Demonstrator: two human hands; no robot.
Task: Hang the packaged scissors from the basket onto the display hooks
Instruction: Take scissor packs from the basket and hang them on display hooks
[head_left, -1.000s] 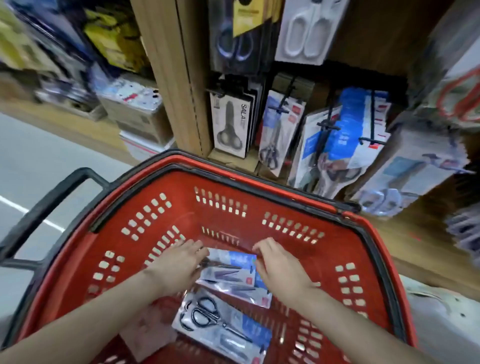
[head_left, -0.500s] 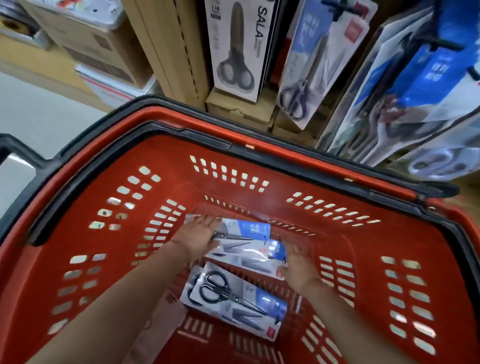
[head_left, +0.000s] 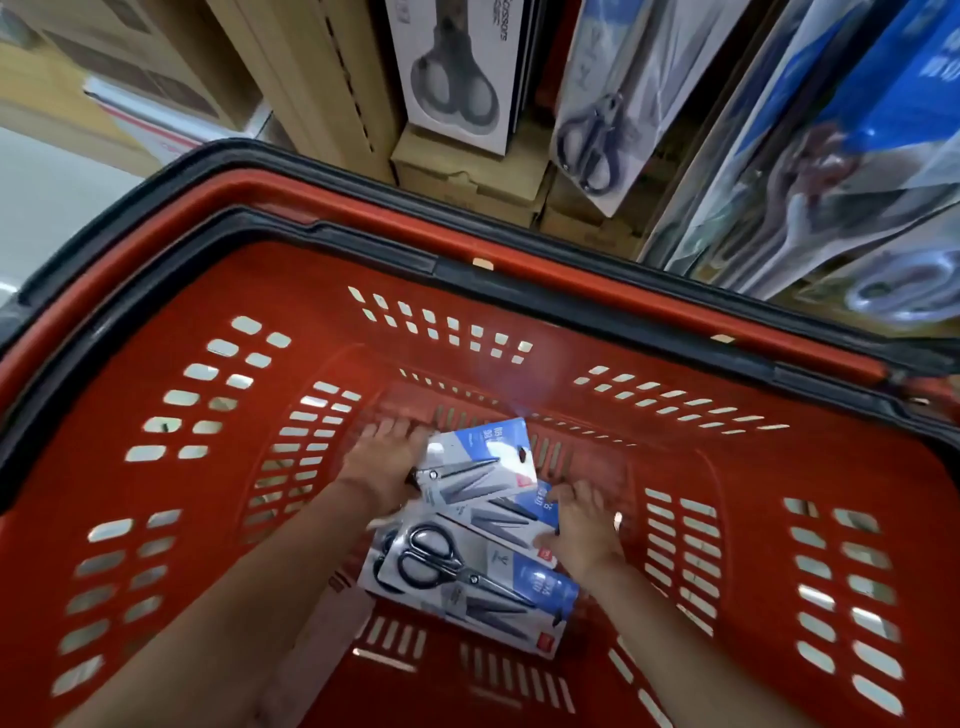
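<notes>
**Red slotted basket (head_left: 311, 286) seen from above, filling the frame.**
On its floor, at lower centre, lie overlapping packaged scissors (head_left: 470, 574) on blue-and-white cards; the nearest pack shows black handles at its left end.

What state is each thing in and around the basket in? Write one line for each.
basket: open-topped, holding scissor packs.
top pack: tilted, sealed, its left end at the left hand.
middle pack: flat, partly covered by the top pack.
near pack: flat, sealed, scissors closed.
left hand: on the top pack's end; grip unclear.
right hand: fingers spread, touching the middle pack.
</notes>
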